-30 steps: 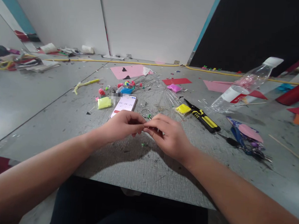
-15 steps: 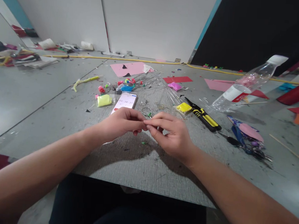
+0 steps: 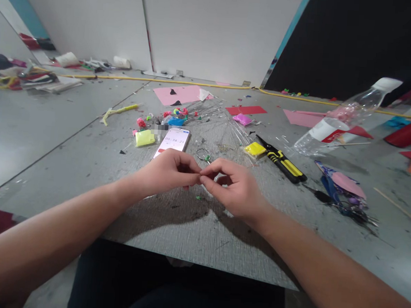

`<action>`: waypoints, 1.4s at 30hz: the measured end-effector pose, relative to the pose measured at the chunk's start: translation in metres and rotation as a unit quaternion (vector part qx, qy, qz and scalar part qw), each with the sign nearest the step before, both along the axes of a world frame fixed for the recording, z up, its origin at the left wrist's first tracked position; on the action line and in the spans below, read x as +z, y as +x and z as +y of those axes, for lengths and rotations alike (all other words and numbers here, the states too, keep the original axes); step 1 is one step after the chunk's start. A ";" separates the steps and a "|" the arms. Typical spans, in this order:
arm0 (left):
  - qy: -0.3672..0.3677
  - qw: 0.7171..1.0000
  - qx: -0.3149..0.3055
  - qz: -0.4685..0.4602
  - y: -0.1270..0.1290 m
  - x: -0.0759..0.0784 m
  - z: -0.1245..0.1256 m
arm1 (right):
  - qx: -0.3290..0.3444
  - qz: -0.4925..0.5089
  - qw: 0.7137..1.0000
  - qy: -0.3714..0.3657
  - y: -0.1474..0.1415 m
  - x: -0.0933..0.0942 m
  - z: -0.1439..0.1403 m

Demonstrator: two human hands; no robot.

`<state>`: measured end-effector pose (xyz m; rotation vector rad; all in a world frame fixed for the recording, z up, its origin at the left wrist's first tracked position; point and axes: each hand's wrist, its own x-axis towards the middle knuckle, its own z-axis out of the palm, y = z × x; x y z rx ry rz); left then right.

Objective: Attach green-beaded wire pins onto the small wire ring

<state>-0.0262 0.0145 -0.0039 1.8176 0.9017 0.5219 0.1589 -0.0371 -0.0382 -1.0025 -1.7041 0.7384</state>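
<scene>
Pinching together above the grey surface (image 3: 186, 236), the left hand (image 3: 167, 172) and the right hand (image 3: 233, 188) meet fingertip to fingertip at the middle of the view. Something very small sits where the two pinches touch; it is too tiny to identify, and its long axis cannot be told. Both sets of fingers are closed in a pinch on that small piece, thumb against forefinger, the other fingers curled under. The piece lies right between the two hands, no nearer one than the other, raised a little off the surface.

Just beyond the fingertips lies a metal key ring (image 3: 202, 154), apart from both hands and slightly nearer the right. Beside it, further left, a phone (image 3: 172, 140) lies face up, with a yellow-green block (image 3: 144, 137) just to its left. On the right side lie a yellow block (image 3: 255, 149), black and yellow pliers (image 3: 281, 161) whose length runs away toward the far left, and a tilted clear bottle (image 3: 343, 118). A tiny green scrap (image 3: 197, 197) rests on the surface beneath the hands. Pink paper (image 3: 179, 95) lies further back.
</scene>
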 end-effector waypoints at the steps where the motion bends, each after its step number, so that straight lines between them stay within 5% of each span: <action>1: 0.010 1.000 -0.001 0.006 0.000 0.000 0.000 | 0.002 0.017 0.999 -0.039 0.000 0.000 0.001; 12: 0.005 0.999 -0.004 -0.035 0.001 0.005 -0.002 | 0.063 0.177 0.954 -0.232 0.005 -0.011 0.015; 19: 0.060 0.998 -0.023 0.000 -0.001 0.001 0.004 | 0.048 0.205 0.958 -0.196 0.004 -0.010 0.014; 23: 0.197 0.962 -0.128 0.136 -0.005 0.002 0.006 | 0.023 0.218 0.960 -0.173 0.004 -0.006 0.012; 28: 0.218 0.928 -0.212 0.215 -0.006 0.005 0.003 | 0.004 0.192 0.970 -0.149 0.006 -0.007 0.011; 42: 0.278 0.914 -0.226 0.190 -0.003 -0.009 0.004 | -0.028 0.149 0.984 -0.094 0.008 -0.008 0.016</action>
